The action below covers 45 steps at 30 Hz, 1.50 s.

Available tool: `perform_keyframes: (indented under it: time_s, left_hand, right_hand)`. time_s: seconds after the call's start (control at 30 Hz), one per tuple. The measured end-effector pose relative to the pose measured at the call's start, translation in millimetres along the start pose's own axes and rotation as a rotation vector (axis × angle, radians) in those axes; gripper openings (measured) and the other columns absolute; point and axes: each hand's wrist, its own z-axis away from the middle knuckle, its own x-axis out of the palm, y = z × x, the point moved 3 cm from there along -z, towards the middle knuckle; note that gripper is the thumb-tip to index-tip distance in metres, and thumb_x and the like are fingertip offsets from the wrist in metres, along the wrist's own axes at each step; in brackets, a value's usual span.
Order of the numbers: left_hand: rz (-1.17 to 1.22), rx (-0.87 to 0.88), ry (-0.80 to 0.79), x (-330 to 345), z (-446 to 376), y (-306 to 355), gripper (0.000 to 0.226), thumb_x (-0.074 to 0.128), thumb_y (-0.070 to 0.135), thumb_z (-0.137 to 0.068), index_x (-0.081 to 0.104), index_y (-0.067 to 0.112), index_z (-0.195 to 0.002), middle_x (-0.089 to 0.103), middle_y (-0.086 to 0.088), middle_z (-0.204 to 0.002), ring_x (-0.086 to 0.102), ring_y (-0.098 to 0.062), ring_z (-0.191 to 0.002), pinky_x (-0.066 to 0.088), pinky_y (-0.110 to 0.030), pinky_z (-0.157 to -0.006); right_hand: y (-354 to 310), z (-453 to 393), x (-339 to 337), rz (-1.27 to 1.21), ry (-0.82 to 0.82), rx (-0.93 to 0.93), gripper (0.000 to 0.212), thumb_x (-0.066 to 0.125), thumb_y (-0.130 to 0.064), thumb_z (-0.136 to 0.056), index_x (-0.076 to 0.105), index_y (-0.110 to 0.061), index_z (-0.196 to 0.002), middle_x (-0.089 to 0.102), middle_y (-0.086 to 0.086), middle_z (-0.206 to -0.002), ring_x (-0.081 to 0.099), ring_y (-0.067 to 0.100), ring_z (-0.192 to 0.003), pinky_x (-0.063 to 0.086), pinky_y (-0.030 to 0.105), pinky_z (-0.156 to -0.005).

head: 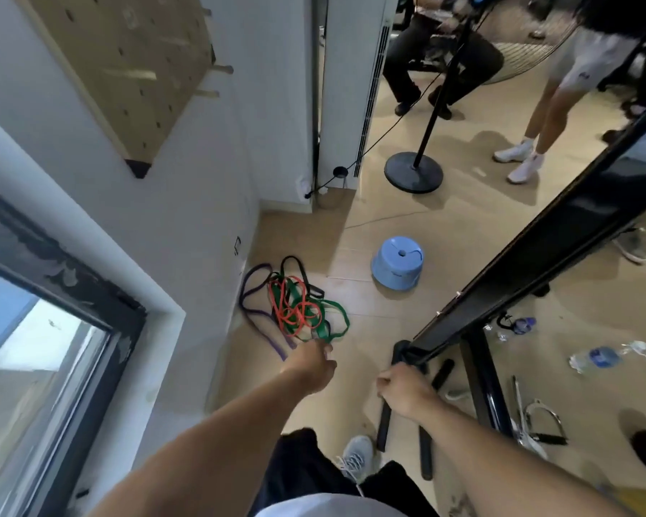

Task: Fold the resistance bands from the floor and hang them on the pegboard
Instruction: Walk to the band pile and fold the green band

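A: Floor [407, 330] first, then: what's the biggest thing on it?

B: The black bench [560, 255] slanting across my right side. Its near end sits right by my right hand [401, 391].

A: And on the wall?

B: The pegboard [127, 69], mounted high on the white wall to my left, wooden pegs sticking out along its right edge. A dark-framed window [45, 330] is lower down on that same side.

A: Anything else standing around?

B: A black stand [414, 175] with a round base farther out, a blue stool [398, 264] between it and me, and two people at the far end, one seated, one standing in white shoes. Plastic bottles [597, 356] lie under the bench to the right.

A: Where are the bands?

B: The bands [295, 304] are in a tangled heap on the floor close to the wall: purple, black, green and orange loops, all crossed over each other. None is on the pegboard.

A: Your hands?

B: My left hand [314, 367] reaches down to the near edge of the heap, fingertips at the green loop. The fingers are hidden behind the back of the hand, so I can't tell whether they've closed on it. My right hand is at the bench's end, fingers curled under. Whether they grip the frame I can't tell either.
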Motion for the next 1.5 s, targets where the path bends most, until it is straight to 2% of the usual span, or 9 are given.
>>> perform_keyframes:
  time_s: [0.33,0.43,0.77,0.97,1.1,1.23,1.33,1.4,1.5]
  left_hand:
    - [-0.013,0.024,-0.018,-31,-88,67,0.034,0.059,0.030,-0.095,0.063,0.017,-0.127,0.066,-0.009,-0.127,0.062,-0.032,-0.119,0.051,-0.035,-0.095]
    - [0.019,-0.005,-0.020,-44,-117,66,0.037,0.058,0.031,-0.095,0.063,0.021,-0.130,0.065,-0.005,-0.132,0.062,-0.027,-0.119,0.051,-0.035,-0.097]
    - [0.089,-0.120,-0.045,-99,-224,41,0.040,0.057,0.027,-0.094,0.062,0.023,-0.133,0.065,-0.004,-0.134,0.062,-0.025,-0.120,0.051,-0.033,-0.099]
    - [0.148,-0.153,-0.044,-118,-257,30,0.037,0.057,0.031,-0.093,0.065,0.026,-0.129,0.068,-0.004,-0.127,0.065,-0.025,-0.111,0.055,-0.036,-0.094]
    - [0.172,-0.200,-0.052,-120,-265,21,0.037,0.056,0.025,-0.092,0.065,0.022,-0.128,0.066,-0.005,-0.128,0.064,-0.026,-0.115,0.054,-0.039,-0.097]
    - [0.178,-0.240,-0.048,-124,-281,13,0.036,0.057,0.025,-0.094,0.064,0.022,-0.129,0.066,-0.007,-0.128,0.064,-0.028,-0.113,0.055,-0.037,-0.095]
    - [0.199,-0.273,-0.028,-134,-300,14,0.036,0.057,0.023,-0.093,0.064,0.025,-0.128,0.068,-0.006,-0.124,0.066,-0.026,-0.107,0.054,-0.031,-0.086]
    - [0.220,-0.289,-0.024,-143,-314,19,0.033,0.056,0.022,-0.094,0.066,0.025,-0.125,0.069,-0.005,-0.120,0.067,-0.023,-0.100,0.053,-0.029,-0.079]
    - [0.229,-0.306,-0.010,-156,-337,30,0.032,0.055,0.021,-0.093,0.066,0.023,-0.122,0.069,-0.006,-0.121,0.066,-0.023,-0.102,0.055,-0.031,-0.083]
  right_hand:
    - [10,-86,-88,0.012,-0.017,-0.008,0.037,0.050,-0.018,-0.097,0.053,-0.013,-0.060,0.064,0.005,-0.074,0.064,0.022,-0.078,0.044,0.029,-0.065]
    - [0,-115,-103,-0.011,-0.042,-0.017,0.031,0.051,-0.022,-0.096,0.070,-0.010,-0.075,0.074,0.005,-0.087,0.068,0.022,-0.087,0.053,0.031,-0.077]
    - [-59,-224,-159,0.082,-0.086,-0.071,0.034,0.048,-0.020,-0.098,0.060,-0.015,-0.066,0.061,0.008,-0.075,0.060,0.022,-0.075,0.048,0.037,-0.067]
    - [-83,-276,-166,0.073,-0.087,-0.118,0.030,0.051,-0.016,-0.091,0.066,0.005,-0.107,0.070,0.023,-0.114,0.068,0.034,-0.109,0.055,0.050,-0.093]
    - [-96,-283,-172,0.096,-0.122,-0.073,0.023,0.047,-0.010,-0.088,0.058,0.006,-0.077,0.054,0.018,-0.071,0.050,0.028,-0.064,0.042,0.034,-0.068]
    - [-94,-310,-183,0.065,-0.147,-0.066,0.031,0.050,-0.018,-0.090,0.067,0.006,-0.098,0.072,0.023,-0.102,0.071,0.028,-0.086,0.053,0.039,-0.072]
    - [-104,-325,-202,0.107,-0.175,-0.084,0.023,0.050,-0.010,-0.094,0.061,0.001,-0.078,0.062,0.021,-0.081,0.051,0.019,-0.075,0.037,0.036,-0.063]
    - [-108,-339,-213,0.089,-0.189,-0.078,0.025,0.049,-0.008,-0.095,0.063,-0.001,-0.076,0.065,0.018,-0.083,0.061,0.029,-0.083,0.049,0.043,-0.076]
    - [-110,-363,-233,0.069,-0.188,-0.092,0.033,0.052,-0.015,-0.098,0.067,0.008,-0.114,0.070,0.024,-0.121,0.065,0.037,-0.117,0.052,0.048,-0.101]
